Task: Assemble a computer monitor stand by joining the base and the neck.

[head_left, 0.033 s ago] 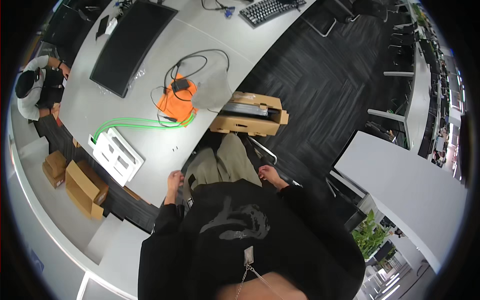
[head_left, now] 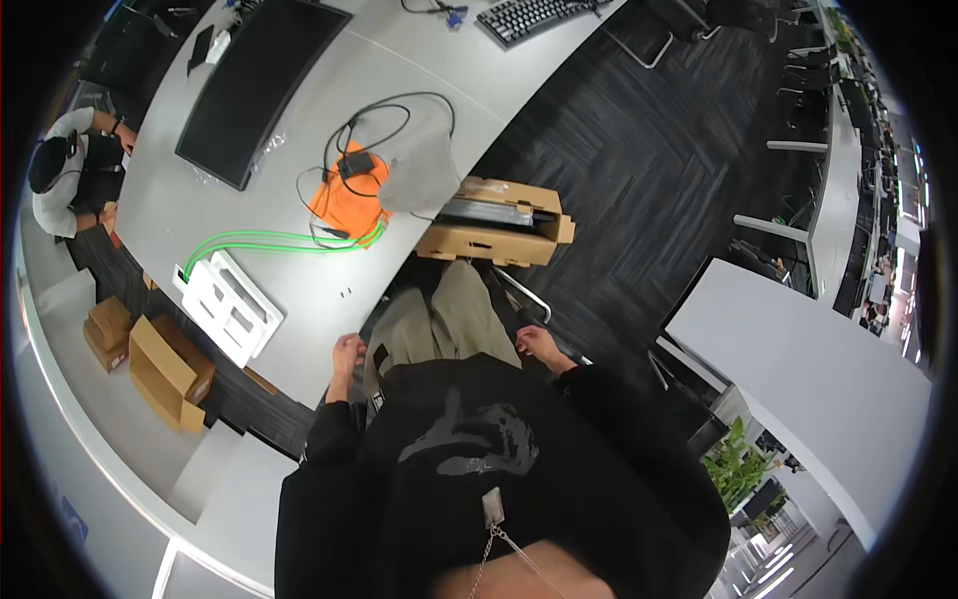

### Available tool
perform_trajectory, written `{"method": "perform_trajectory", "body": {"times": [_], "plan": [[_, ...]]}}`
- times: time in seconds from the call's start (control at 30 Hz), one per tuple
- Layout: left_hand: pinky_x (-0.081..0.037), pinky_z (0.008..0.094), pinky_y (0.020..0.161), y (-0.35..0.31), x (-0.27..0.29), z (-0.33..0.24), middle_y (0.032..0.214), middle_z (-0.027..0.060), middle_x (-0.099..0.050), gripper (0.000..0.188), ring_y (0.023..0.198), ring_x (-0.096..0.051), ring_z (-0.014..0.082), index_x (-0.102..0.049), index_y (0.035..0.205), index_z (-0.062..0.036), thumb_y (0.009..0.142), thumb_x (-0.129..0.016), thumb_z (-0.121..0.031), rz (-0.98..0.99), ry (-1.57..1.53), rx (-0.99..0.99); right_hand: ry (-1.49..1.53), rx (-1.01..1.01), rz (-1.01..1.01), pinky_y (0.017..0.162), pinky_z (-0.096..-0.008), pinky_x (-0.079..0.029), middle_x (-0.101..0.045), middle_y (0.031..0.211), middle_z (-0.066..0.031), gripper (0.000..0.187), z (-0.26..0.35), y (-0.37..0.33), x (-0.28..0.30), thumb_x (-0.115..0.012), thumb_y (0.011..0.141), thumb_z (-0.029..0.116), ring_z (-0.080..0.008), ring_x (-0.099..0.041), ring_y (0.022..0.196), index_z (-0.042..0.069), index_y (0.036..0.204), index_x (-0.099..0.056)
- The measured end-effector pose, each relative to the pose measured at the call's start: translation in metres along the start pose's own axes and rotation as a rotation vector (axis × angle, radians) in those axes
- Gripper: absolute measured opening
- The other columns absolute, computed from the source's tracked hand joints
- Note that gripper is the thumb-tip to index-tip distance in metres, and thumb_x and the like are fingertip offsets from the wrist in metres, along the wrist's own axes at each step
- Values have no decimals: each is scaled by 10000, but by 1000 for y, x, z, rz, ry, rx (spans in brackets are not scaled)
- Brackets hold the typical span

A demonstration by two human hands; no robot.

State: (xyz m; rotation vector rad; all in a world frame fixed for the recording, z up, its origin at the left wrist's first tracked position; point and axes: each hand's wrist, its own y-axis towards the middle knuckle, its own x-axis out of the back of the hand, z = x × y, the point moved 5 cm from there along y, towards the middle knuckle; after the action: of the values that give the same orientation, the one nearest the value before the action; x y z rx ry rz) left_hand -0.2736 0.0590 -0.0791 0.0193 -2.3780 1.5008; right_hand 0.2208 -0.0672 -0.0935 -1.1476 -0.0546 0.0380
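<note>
My left hand [head_left: 347, 352] is at the near edge of the grey-white desk [head_left: 309, 339], fingers loosely curled and nothing seen in them. Beside my right thigh is my right hand [head_left: 537, 344], its fingers also curled in, with nothing visible in the grip. Nearest to the left hand on the desk are a few tiny dark pieces [head_left: 345, 293] and a white plastic panel [head_left: 208, 290] with cut-outs. Green cables [head_left: 269, 238] run from the panel toward an orange cloth or bag [head_left: 334, 212]. On that lie a black power adapter [head_left: 356, 165] and its looping cord, beside a grey pouch [head_left: 419, 178].
A dark monitor [head_left: 259, 90] lies on the desk, with a keyboard [head_left: 534, 20] at the far end. An open cardboard box [head_left: 489, 248] stands beyond my knees. Another person [head_left: 62, 170] sits at far left, above more cardboard boxes [head_left: 165, 364]. A white table [head_left: 758, 319] stands right.
The view has shifted very slightly, so the desk items sit a little higher and further left. Both hands keep their pose.
</note>
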Motion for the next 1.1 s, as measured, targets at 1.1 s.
{"method": "perform_trajectory", "body": {"times": [1.1], "plan": [[-356, 429, 1079, 10, -32, -97, 1397, 210, -482, 443, 1262, -479, 343, -486, 1356, 12, 954, -589, -146, -664, 360, -585, -861, 37, -417, 837, -404, -541, -729, 975, -182, 357, 63, 175, 117, -667, 853, 283, -321, -702, 957, -4, 1065, -676]]}}
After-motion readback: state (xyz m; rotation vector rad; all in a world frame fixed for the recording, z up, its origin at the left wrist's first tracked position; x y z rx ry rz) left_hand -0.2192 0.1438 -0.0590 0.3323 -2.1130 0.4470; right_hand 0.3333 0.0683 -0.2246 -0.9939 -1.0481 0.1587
